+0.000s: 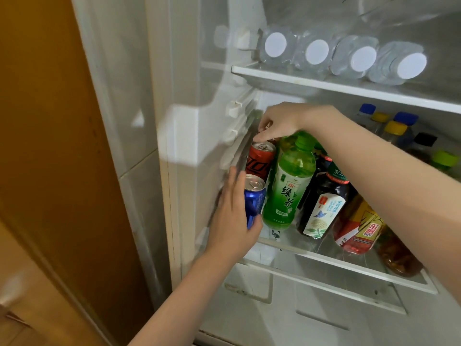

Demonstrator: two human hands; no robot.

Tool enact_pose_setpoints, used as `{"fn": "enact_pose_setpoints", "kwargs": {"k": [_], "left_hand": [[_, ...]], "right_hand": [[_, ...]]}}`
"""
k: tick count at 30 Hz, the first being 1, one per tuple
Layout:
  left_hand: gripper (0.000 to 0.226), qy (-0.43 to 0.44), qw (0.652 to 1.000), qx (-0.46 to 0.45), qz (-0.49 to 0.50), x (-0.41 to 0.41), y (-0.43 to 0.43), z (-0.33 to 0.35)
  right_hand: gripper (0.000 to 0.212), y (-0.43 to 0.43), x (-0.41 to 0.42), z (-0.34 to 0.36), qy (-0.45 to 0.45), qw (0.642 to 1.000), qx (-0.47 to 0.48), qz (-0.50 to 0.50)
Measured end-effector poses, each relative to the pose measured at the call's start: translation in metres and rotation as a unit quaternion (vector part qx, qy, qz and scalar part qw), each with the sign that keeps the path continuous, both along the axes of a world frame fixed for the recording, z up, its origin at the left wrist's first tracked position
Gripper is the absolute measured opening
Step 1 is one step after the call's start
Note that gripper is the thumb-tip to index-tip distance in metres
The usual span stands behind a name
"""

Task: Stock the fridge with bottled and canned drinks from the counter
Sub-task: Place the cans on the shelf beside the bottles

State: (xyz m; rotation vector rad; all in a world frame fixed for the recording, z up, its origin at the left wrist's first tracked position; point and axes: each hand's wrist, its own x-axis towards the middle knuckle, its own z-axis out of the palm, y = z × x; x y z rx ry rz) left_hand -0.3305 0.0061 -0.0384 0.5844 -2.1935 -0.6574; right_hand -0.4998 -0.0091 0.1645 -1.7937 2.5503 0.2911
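Observation:
The fridge stands open, and its middle glass shelf (349,264) carries upright drinks. My left hand (230,221) grips a blue can (254,198) at the shelf's front left corner. Just behind it stands a red can (259,161); my right hand (277,123) reaches over from the right and pinches its top rim with the fingertips. Beside the cans stand a green tea bottle (289,186), a dark tea bottle (324,203) and a red-and-yellow labelled bottle (359,228).
The upper shelf (324,82) holds several clear water bottles (316,52) lying with white caps toward me. More capped bottles (396,126) stand at the back right. A brown jar-like bottle (399,255) is at the shelf's right. The fridge's left inner wall (189,121) is close to the cans.

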Motion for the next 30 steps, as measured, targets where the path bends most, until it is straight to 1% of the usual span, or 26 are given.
{"fn": "enact_pose_setpoints", "kwargs": {"k": [2,3,5,6,8,10,12,13,15,18,21,24,26,30], "left_hand": [[0.108,0.018,1.000,0.006,0.002,0.000,0.003,-0.007],[0.111,0.029,0.999,0.013,-0.001,0.001,0.005,-0.011],[0.113,0.056,0.998,0.028,-0.001,0.000,0.008,-0.020],[0.111,0.075,0.997,0.035,0.004,0.000,0.011,-0.025],[0.104,0.121,0.991,0.059,0.017,-0.002,0.015,-0.034],[0.099,0.159,0.981,0.110,0.028,-0.003,0.018,-0.039],[0.095,0.181,0.971,0.150,0.043,-0.007,0.020,-0.041],[0.092,0.187,0.969,0.155,0.052,-0.009,0.020,-0.041],[0.085,0.202,0.964,0.154,0.072,-0.014,0.019,-0.041],[0.077,0.221,0.956,0.165,0.096,-0.026,0.018,-0.040],[0.075,0.232,0.951,0.185,0.092,-0.034,0.018,-0.042],[0.075,0.248,0.946,0.195,0.074,-0.032,0.018,-0.046],[0.075,0.265,0.939,0.205,0.073,-0.032,0.016,-0.047],[0.078,0.263,0.936,0.219,0.086,-0.033,0.011,-0.047]], "right_hand": [[0.043,0.019,0.006,0.001,-0.016,0.998,-0.068,0.012],[0.041,0.031,0.010,0.001,-0.039,0.993,-0.112,0.019],[0.036,0.057,0.017,-0.005,-0.097,0.971,-0.212,0.045],[0.033,0.069,0.020,-0.011,-0.106,0.958,-0.260,0.061],[0.029,0.090,0.024,-0.028,-0.084,0.932,-0.344,0.076],[0.027,0.107,0.026,-0.049,-0.058,0.904,-0.418,0.062],[0.030,0.117,0.027,-0.070,-0.033,0.877,-0.479,0.040],[0.032,0.120,0.028,-0.078,-0.023,0.866,-0.498,0.033],[0.033,0.125,0.031,-0.091,-0.005,0.852,-0.522,0.036],[0.026,0.131,0.036,-0.104,0.028,0.825,-0.563,0.046],[0.018,0.141,0.044,-0.122,0.012,0.806,-0.591,0.041],[0.014,0.156,0.049,-0.147,-0.007,0.795,-0.606,0.026],[0.014,0.168,0.052,-0.169,-0.022,0.798,-0.602,0.008],[0.017,0.189,0.055,-0.216,-0.038,0.838,-0.542,-0.042]]}}
